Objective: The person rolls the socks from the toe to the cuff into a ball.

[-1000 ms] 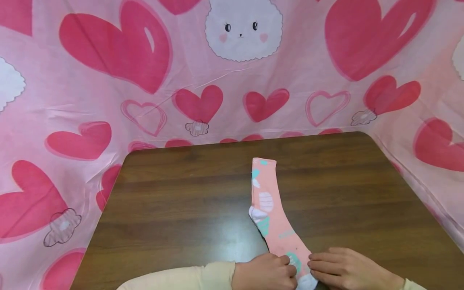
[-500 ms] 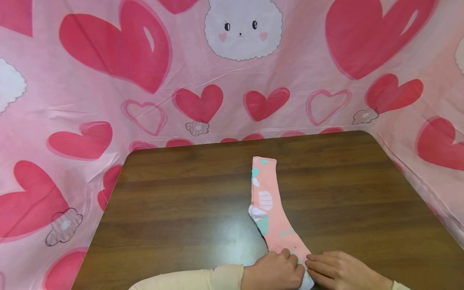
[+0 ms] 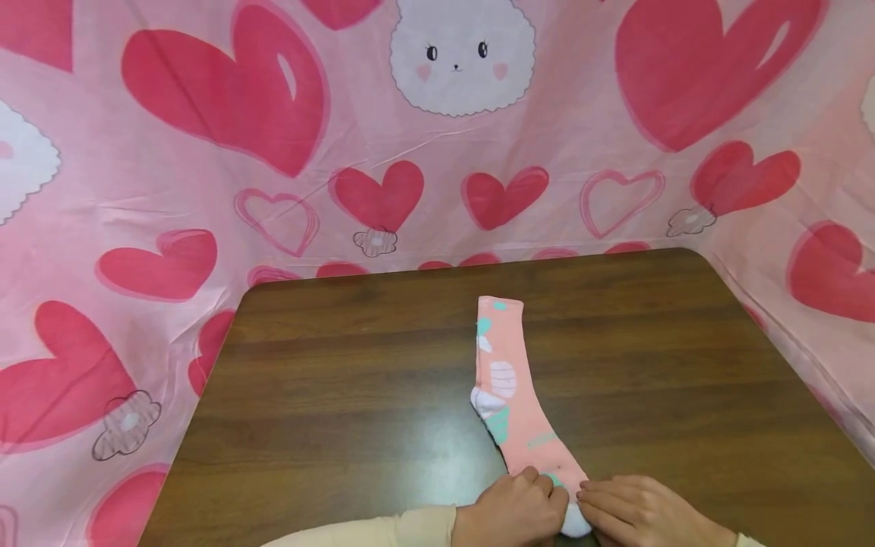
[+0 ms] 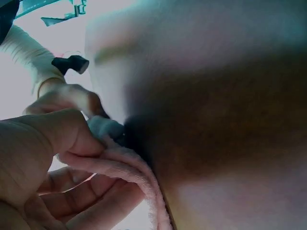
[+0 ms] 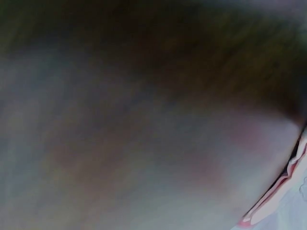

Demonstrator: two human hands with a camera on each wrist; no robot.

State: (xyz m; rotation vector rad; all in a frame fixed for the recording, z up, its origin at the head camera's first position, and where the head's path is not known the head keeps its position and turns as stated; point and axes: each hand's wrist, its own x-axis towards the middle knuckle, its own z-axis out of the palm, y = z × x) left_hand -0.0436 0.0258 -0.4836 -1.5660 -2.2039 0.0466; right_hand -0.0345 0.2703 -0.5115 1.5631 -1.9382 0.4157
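Note:
A pink sock [image 3: 522, 410] with white heel and toe and mint patches lies lengthwise on the brown table [image 3: 328, 395]. Along its left side and heel a doubled edge shows. My left hand [image 3: 516, 505] grips the foot part near the toe; in the left wrist view its thumb and fingers pinch a fold of the pink fabric [image 4: 129, 163]. At the opposite edge, beside the white toe, my right hand [image 3: 632, 505] touches the sock with fairly straight fingers, its thumb hidden. The right wrist view is mostly blur, with layered pink sock edges [image 5: 288, 175] at lower right.
A pink cloth [image 3: 437, 137] printed with hearts and a fluffy white face hangs behind and beside the table. The table's far edge [image 3: 472, 267] meets it. Pale sleeves [image 3: 390, 532] cover both forearms.
Over the last second the left hand has shifted slightly up and right along the sock's foot. The right hand has moved a little left, and more white toe shows between the hands now than half a second ago.

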